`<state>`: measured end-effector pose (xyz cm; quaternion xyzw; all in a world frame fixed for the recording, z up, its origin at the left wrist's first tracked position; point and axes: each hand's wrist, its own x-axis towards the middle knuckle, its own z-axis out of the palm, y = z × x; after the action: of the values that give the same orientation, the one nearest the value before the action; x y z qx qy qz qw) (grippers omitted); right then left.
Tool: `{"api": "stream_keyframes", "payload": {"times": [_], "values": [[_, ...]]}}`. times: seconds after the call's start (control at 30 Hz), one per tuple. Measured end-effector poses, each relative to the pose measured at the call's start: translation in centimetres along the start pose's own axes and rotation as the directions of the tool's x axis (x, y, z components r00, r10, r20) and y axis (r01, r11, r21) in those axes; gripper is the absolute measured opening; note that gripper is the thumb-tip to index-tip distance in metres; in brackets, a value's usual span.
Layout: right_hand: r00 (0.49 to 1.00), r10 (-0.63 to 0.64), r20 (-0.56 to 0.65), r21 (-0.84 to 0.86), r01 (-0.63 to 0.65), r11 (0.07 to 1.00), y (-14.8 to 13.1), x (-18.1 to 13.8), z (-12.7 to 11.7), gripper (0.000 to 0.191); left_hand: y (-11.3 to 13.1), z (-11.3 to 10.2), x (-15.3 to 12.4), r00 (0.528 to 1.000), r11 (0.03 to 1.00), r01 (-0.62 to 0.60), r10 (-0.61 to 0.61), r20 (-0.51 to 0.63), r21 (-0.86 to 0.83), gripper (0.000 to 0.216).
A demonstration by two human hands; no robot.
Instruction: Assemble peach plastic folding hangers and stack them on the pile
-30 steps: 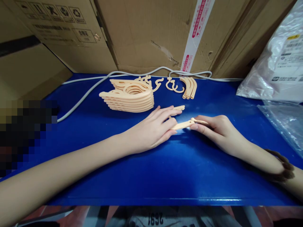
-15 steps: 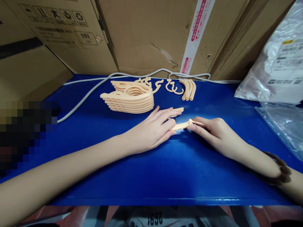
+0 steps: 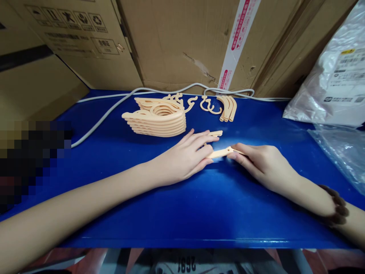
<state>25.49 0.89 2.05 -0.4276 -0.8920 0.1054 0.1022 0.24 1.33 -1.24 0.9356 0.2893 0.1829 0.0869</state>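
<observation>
- Hanger between the two hands, partly covered by the left hand, whose thumb and fingers clamp it.
- Right hand: thumb and fingertips pinch together on a thin piece at the hanger's right end.
- Good handling here probably means bracing with the left, lining the piece up squarely and pressing gently.
- Beyond the grip: three curved bars, two hooks just left of them, one stack of hangers, too overlapped to count.
</observation>
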Motion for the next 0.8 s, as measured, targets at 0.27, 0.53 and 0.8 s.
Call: {"api": "stream_keyframes", "payload": {"times": [0.27,0.53,0.8], "values": [[0.96,-0.223,-0.172,-0.323,0.159,0.933,0.18,-0.3,0.36,0.045,0.18,0.0,0.03,1.0,1.0,-0.007,0.007,-0.001,0.005,0.025],[0.931,-0.307,-0.198,-0.473,0.184,0.862,0.08,-0.48,0.43,0.041,0.15,-0.07,0.01,1.0,1.0,-0.02,0.02,0.005,0.019,0.026],[0.91,-0.356,-0.211,-0.586,0.174,0.792,-0.18,-0.71,0.34,0.032,0.13,-0.23,0.0,0.999,0.999,-0.031,0.031,0.017,0.008,0.026]]}}
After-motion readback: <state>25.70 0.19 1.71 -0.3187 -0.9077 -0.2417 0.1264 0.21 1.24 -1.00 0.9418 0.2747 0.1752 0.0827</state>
